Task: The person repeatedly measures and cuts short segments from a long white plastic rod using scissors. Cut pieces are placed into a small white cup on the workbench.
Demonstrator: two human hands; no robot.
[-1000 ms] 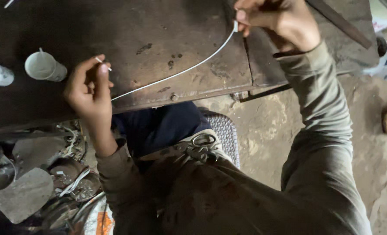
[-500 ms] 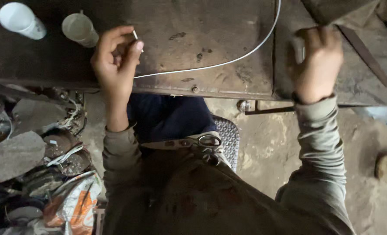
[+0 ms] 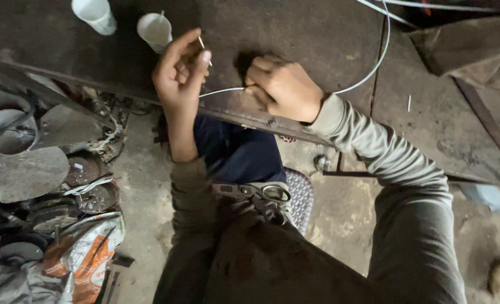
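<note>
Since the earlier frame, the right hand point(image 3: 286, 87) is being seen much closer to the left hand point(image 3: 179, 73); half a second ago it was being held far out at the right end of the table, and now it is being pressed down near the table's front edge, just beside the left. The two white cups have also been shifted toward the upper left of the view.

At the far left, scrap metal pieces point(image 3: 30, 169) and an orange-and-white bag point(image 3: 84, 253) are being shown lying on the floor. Above them, a white cup point(image 3: 95, 14) and a second, paler cup point(image 3: 154, 29) are being carried by the dark table point(image 3: 317, 34). Beside the second cup, the left hand is being held raised, its grip being closed on the end of a thin white wire point(image 3: 368, 67), pinched between thumb and fingertips, with a short tip being left sticking up. From there the wire is being run rightward under the right hand, whose grip is being closed over it with the knuckles up, and then is being curved up and away across the table toward the top edge. Below the hands, a pair of scissors point(image 3: 261, 194) is being kept on the person's lap. At the right, a folded brown cloth point(image 3: 463, 42) is being shown lying on the table.
</note>
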